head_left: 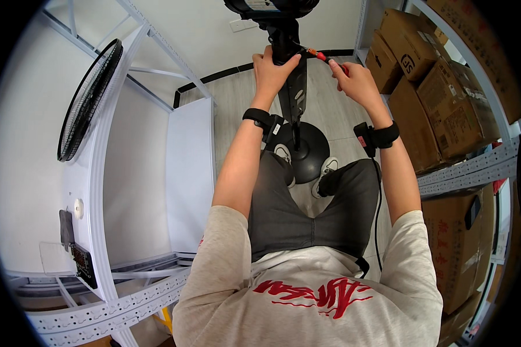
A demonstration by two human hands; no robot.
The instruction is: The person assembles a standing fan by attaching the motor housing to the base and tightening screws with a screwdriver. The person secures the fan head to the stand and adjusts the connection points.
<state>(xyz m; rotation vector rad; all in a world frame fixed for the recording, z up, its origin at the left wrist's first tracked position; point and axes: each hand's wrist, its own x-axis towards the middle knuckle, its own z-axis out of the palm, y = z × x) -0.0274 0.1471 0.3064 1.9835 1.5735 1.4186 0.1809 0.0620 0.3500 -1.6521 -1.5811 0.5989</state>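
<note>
A black stand fan is in front of me, with its motor housing (272, 7) at the top edge and its round base (309, 162) on the floor between my feet. My left hand (272, 76) is closed around the black neck (283, 43) just below the housing. From the right, my right hand (356, 84) grips a screwdriver (320, 55) with a red and black handle. Its shaft points left toward the neck, above my left thumb. Whether the tip sits in a screw is too small to tell.
On the white shelf (90, 185) at left, a round black fan grille (91, 99) stands on edge, with a white round knob (79, 209) and a dark panel (84, 266) nearer me. Stacked cardboard boxes (454, 101) fill the metal rack at right. A cable hangs from my right wristband (383, 136).
</note>
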